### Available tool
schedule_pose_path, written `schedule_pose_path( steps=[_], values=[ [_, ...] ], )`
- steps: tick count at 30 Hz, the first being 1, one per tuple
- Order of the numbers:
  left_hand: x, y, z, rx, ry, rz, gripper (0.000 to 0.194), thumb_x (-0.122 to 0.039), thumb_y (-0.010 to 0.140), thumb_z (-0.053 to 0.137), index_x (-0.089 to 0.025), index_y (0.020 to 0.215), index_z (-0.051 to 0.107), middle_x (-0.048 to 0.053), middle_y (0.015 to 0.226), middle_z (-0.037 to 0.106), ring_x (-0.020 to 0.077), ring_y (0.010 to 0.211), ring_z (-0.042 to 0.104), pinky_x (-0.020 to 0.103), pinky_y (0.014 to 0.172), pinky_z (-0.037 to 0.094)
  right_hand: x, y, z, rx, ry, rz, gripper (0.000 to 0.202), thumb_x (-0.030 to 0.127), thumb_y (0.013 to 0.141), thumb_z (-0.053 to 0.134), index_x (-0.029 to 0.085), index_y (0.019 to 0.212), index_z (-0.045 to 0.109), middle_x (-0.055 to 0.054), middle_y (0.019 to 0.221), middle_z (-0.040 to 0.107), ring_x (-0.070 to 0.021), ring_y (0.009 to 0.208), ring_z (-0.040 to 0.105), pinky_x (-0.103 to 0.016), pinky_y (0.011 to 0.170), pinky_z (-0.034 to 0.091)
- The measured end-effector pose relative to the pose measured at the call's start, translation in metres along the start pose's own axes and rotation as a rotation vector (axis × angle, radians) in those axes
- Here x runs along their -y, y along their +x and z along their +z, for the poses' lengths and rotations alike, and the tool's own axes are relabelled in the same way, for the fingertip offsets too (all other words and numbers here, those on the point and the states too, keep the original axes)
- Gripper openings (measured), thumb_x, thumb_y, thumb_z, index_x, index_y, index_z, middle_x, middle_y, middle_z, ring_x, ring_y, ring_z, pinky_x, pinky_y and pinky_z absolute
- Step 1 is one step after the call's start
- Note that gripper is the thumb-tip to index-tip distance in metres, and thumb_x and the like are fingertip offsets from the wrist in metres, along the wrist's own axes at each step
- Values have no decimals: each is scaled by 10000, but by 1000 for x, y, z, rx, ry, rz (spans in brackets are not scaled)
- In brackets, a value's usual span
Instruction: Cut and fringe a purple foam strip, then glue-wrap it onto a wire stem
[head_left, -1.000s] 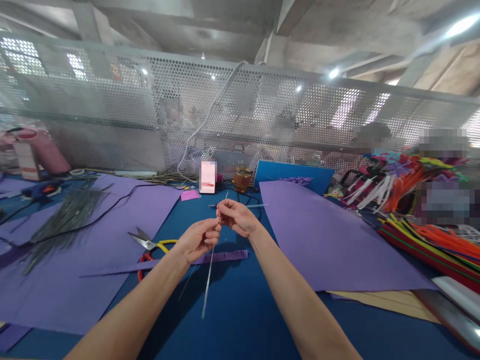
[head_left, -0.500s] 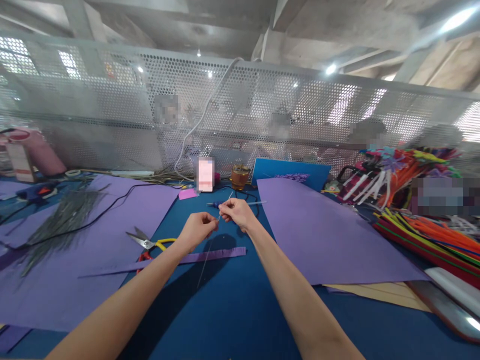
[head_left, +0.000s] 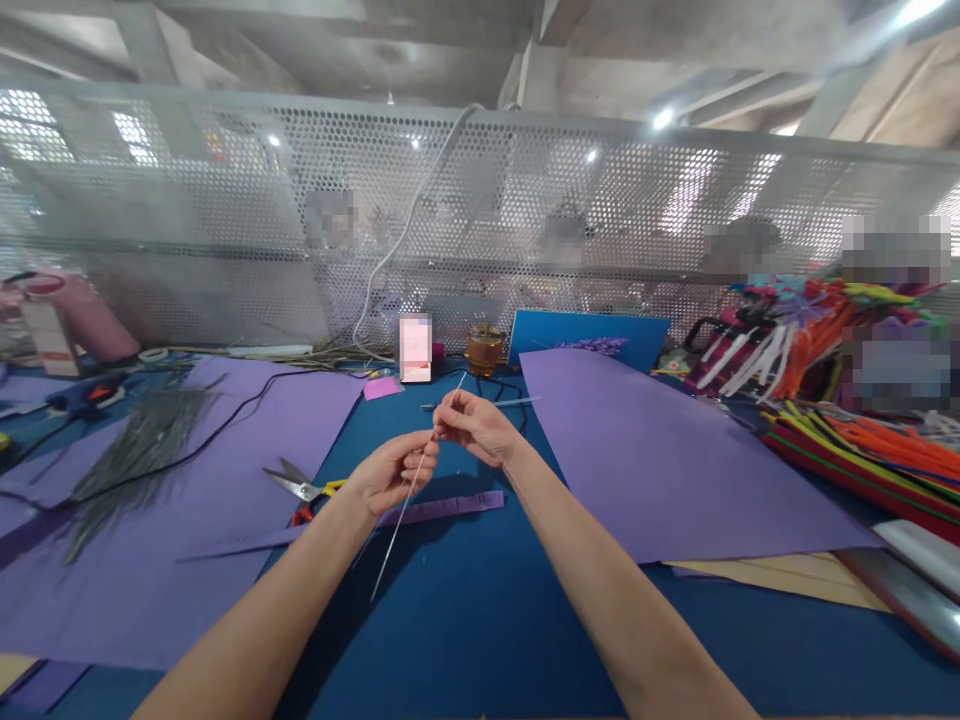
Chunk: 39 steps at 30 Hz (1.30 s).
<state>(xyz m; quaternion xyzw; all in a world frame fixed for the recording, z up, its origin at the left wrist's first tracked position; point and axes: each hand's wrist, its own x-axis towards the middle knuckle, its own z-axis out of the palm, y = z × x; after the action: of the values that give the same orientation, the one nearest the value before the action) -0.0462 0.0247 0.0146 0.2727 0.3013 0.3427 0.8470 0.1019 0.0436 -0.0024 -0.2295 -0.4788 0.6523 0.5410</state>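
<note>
A thin pale wire point(head_left: 395, 537) slants down toward me from between my two hands, its short upper end sticking up past the fingertips. My left hand point(head_left: 397, 470) is closed on it, palm turned partly up, fingers curled. My right hand point(head_left: 474, 425) pinches the wire near its top, fingertips touching those of my left hand. Below the hands a narrow purple strip point(head_left: 457, 506) lies on the blue table point(head_left: 465, 620), partly hidden by my left wrist. Scissors point(head_left: 300, 484) with yellow and red handles lie left of my left hand.
Large purple sheets point(head_left: 645, 450) lie on both sides. Grey-green stems point(head_left: 139, 450) and a black cable cross the left one. Behind stand a lit phone point(head_left: 415, 348), an amber cup point(head_left: 484, 348) and a blue board point(head_left: 637, 338). Coloured pipe cleaners point(head_left: 885, 460) are piled at right.
My left hand has turned palm upward and its fingers have opened out slightly. The wire's lower end has swung toward me and left. The whole view has shifted a little.
</note>
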Motion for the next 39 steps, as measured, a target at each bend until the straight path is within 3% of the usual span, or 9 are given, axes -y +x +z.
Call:
schedule_pose_path(
  steps=[7, 11, 16, 19, 23, 25, 27, 31, 39],
  values=[
    [5, 4, -6, -19, 356, 230, 195, -183, 646, 647, -107, 538, 505, -20, 484, 485, -10, 346, 294, 118, 325, 195, 13, -4, 3, -82, -224, -34, 305, 321, 545, 758, 158, 632, 515, 28, 567, 605, -78, 510, 545, -208, 499, 423],
    [7, 4, -5, -190, 770, 440, 201, -258, 630, 637, -152, 518, 507, -22, 447, 506, 39, 351, 333, 185, 371, 239, 16, -4, 8, -191, -415, -2, 237, 215, 574, 734, 156, 587, 504, 33, 504, 582, -82, 458, 526, -212, 461, 416],
    [10, -1, 0, -474, 1289, 739, 142, -119, 598, 600, -181, 492, 529, -20, 479, 515, 92, 474, 426, 218, 484, 305, 10, -2, 14, -374, -491, 86, 241, 98, 595, 690, 157, 511, 471, 42, 424, 534, -69, 397, 483, -194, 413, 382],
    [9, -2, 3, -403, 1082, 641, 154, -130, 629, 598, -166, 498, 526, -27, 453, 479, 70, 421, 379, 196, 428, 282, 7, -1, 13, -323, -349, 101, 207, 160, 606, 708, 152, 582, 503, 37, 476, 567, -68, 435, 515, -186, 444, 400],
    [-2, 2, -1, -184, 333, 278, 195, -117, 747, 513, -118, 552, 504, -35, 470, 445, 1, 336, 276, 125, 326, 208, -5, 1, 10, -108, 17, 150, 283, 301, 625, 721, 177, 814, 550, 29, 594, 623, -77, 513, 559, -188, 508, 426],
    [-12, 5, -8, -189, 22, 250, 246, -81, 804, 429, -107, 565, 480, -42, 479, 426, -22, 329, 271, 86, 318, 211, -15, 3, 10, -168, 86, 177, 281, 320, 634, 720, 186, 804, 541, 31, 598, 622, -80, 523, 564, -187, 506, 425],
    [-23, 7, -16, -262, -168, 351, 303, -80, 851, 348, -114, 567, 448, -53, 470, 407, -33, 316, 267, 62, 316, 220, -25, 5, 11, -260, 70, 217, 238, 325, 663, 700, 176, 761, 543, 26, 581, 614, -74, 492, 548, -182, 482, 413],
    [-24, 11, -24, -331, -210, 408, 307, -80, 858, 335, -119, 570, 434, -53, 466, 408, -34, 298, 267, 61, 300, 224, -32, 6, 13, -286, 45, 219, 217, 344, 695, 667, 152, 723, 571, 13, 569, 603, -68, 477, 534, -177, 456, 398],
    [17, 15, -8, -77, 73, 231, 102, -93, 686, 609, -86, 620, 532, -20, 502, 483, -17, 347, 324, 82, 317, 231, -17, 5, 9, -156, 32, 42, 341, 345, 489, 785, 172, 696, 578, 50, 590, 595, -59, 470, 512, -191, 470, 417]
  ],
)
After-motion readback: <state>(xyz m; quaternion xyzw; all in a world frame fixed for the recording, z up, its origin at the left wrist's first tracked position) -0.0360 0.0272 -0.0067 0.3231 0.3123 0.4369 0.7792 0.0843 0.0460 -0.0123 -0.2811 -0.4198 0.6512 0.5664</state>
